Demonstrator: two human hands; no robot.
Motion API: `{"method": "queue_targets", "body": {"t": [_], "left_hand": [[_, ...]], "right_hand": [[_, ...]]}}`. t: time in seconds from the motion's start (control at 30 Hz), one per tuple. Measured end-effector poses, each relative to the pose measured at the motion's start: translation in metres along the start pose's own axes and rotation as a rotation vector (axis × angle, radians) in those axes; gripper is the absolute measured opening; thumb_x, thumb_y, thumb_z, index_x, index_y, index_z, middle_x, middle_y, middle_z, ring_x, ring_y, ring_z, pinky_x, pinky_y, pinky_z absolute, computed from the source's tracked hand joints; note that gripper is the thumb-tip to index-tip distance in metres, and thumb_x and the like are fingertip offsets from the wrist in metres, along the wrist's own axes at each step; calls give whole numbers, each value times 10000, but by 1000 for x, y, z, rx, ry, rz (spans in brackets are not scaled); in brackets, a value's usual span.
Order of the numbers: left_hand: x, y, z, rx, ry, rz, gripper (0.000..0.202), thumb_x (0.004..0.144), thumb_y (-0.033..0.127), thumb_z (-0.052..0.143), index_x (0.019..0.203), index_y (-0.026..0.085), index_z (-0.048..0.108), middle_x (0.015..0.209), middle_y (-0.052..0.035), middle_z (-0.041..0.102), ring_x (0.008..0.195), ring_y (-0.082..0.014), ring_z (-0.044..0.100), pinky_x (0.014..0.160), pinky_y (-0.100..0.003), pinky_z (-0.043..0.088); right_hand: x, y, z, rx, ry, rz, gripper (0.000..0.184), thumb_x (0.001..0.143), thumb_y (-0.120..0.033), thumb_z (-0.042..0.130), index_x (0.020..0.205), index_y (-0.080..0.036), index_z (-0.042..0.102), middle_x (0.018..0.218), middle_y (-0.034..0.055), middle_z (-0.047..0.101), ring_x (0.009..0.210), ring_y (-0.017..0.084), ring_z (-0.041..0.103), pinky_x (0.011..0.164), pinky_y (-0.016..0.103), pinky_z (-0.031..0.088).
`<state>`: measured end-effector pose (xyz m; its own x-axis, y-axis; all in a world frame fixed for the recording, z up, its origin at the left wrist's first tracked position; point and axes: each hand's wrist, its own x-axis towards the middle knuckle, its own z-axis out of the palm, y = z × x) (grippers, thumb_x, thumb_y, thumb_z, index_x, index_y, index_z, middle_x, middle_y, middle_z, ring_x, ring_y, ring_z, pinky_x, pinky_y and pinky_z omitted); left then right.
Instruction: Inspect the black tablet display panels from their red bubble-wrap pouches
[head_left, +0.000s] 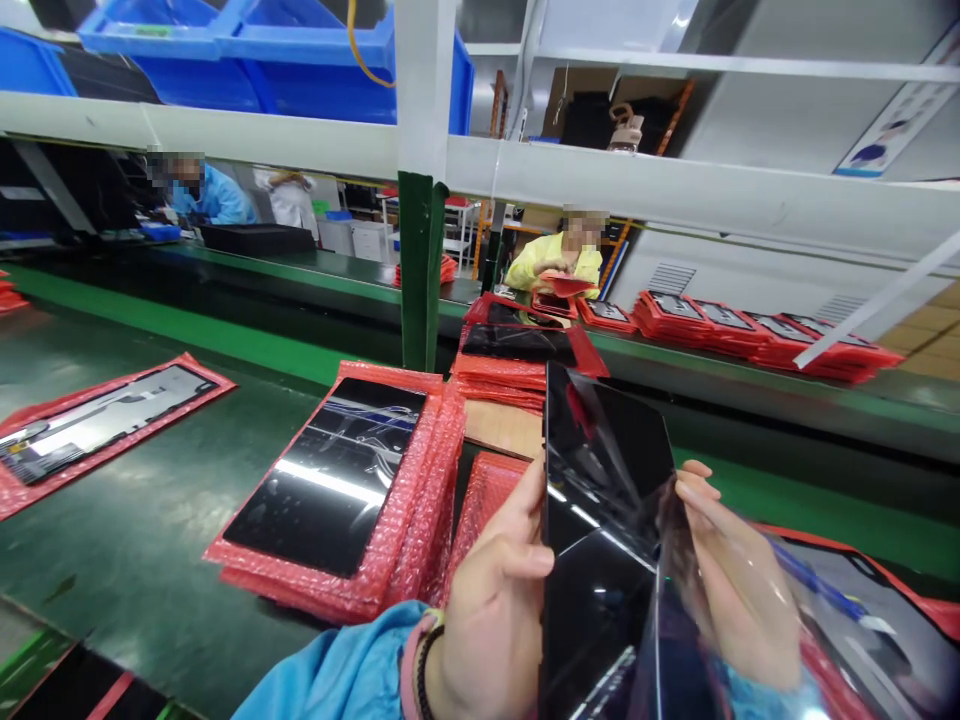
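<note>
The left grip [491,610] is clamped on the left edge of a black panel [592,610], with the thumb on the glossy front. The panel is held tilted between the two grips, above the green surface [142,560]. The right grip [739,590] is pinched, fingertips together, on a clear film [677,590] at the panel's right edge. The film stands partly clear of the panel front and runs in front of the right grip; a blue sleeve shows behind it.

Left of the left grip, a stack of red bubble pouches [431,500] carries a second glossy panel [330,470], lying flat. Between this stack and the left grip, a further red pouch [487,490] is partly hidden by the hand. Beyond the left grip lie a tan board [501,428] and a rear stack [502,388] of red pouches topped by a dark panel [517,343]. At far left of the grips, a silver-backed unit [112,415] rests on red wrap. Right of the right grip, a grey-backed unit [862,580] lies on red material. Well beyond both grips, a co-worker in yellow [529,262] holds a red item [568,286].
</note>
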<state>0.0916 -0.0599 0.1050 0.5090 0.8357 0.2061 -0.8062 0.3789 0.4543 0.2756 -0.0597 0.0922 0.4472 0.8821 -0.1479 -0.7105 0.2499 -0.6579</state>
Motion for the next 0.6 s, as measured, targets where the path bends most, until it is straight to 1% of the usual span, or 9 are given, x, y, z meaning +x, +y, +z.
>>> {"method": "queue_targets", "body": {"t": [0.07, 0.13, 0.23, 0.33, 0.47, 0.6], "left_hand": [[-2, 0, 0, -42, -18, -16, 774, 589, 220, 502, 1358, 161, 569, 1276, -66, 663, 1353, -357, 448, 1110, -506, 356], [-3, 0, -1, -56, -26, -8, 817, 566, 230, 489, 1378, 156, 543, 1285, -76, 653, 1349, -364, 449, 1099, -522, 363], [-4, 3, -2, -22, -34, -13, 868, 544, 246, 482, 1407, 160, 500, 1324, -81, 623, 1352, -381, 438, 1093, -555, 357], [-4, 5, -2, 8, -26, -34, 875, 538, 243, 489, 1410, 172, 494, 1356, -71, 600, 1354, -380, 432, 1098, -552, 352], [-4, 6, 1, -19, -10, -46, 850, 521, 216, 489, 1368, 180, 548, 1342, -53, 616, 1360, -356, 427, 1119, -512, 339], [-3, 1, 4, -58, 3, 19, 825, 496, 206, 500, 1313, 175, 611, 1306, -59, 643, 1362, -358, 427, 1141, -509, 309]], "right_hand": [[1, 2, 4, 20, 16, 95, 418, 616, 79, 625, 853, -241, 499, 674, -122, 452, 508, 25, 553, 572, 93, 565], [3, 3, 7, 32, 42, 156, 434, 601, 85, 618, 852, -244, 490, 674, -126, 461, 501, 30, 556, 564, 102, 563], [3, 5, 10, 25, 67, 171, 434, 583, 79, 625, 850, -238, 498, 672, -120, 475, 526, 50, 584, 554, 128, 567], [1, 4, 11, -6, 33, 169, 436, 581, 74, 646, 843, -243, 500, 676, -113, 488, 568, 78, 615, 517, 153, 561], [1, 3, 10, -24, -9, 176, 452, 565, 79, 655, 834, -246, 492, 672, -116, 470, 572, 75, 609, 512, 150, 552], [2, 4, 10, -1, 0, 189, 441, 576, 79, 629, 839, -245, 486, 677, -117, 457, 548, 54, 590, 543, 131, 564]]}}
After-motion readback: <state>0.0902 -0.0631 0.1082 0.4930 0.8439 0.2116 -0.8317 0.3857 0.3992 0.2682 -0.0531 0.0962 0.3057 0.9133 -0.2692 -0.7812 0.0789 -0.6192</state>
